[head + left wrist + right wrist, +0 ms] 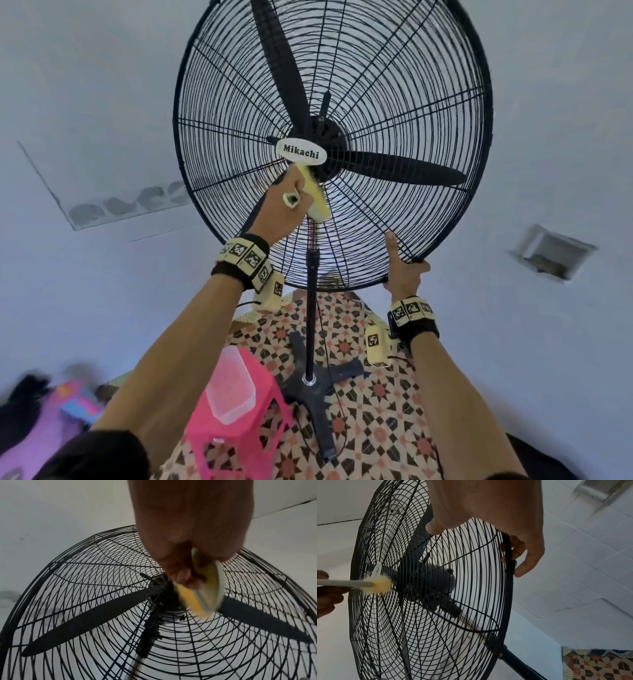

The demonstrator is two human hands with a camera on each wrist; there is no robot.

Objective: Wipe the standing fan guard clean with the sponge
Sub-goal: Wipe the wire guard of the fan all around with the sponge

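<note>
While the right hand (406,272) grips the fan guard (428,85) rim at five o'clock, the left hand (284,209) presses one sponge (317,202) near centre.
Patterned floor tiles (376,411), pale walls (85,85); one pink stool (236,442), one clear tub (231,390), three blades (404,169).

The head view looks forward and down along both forearms at the front of the fan guard (394,85) and the patterned floor (376,428). The left wrist view sits close behind its hand (188,527), facing the guard's centre. The right wrist view looks from the guard's rim across to the same centre.
</note>
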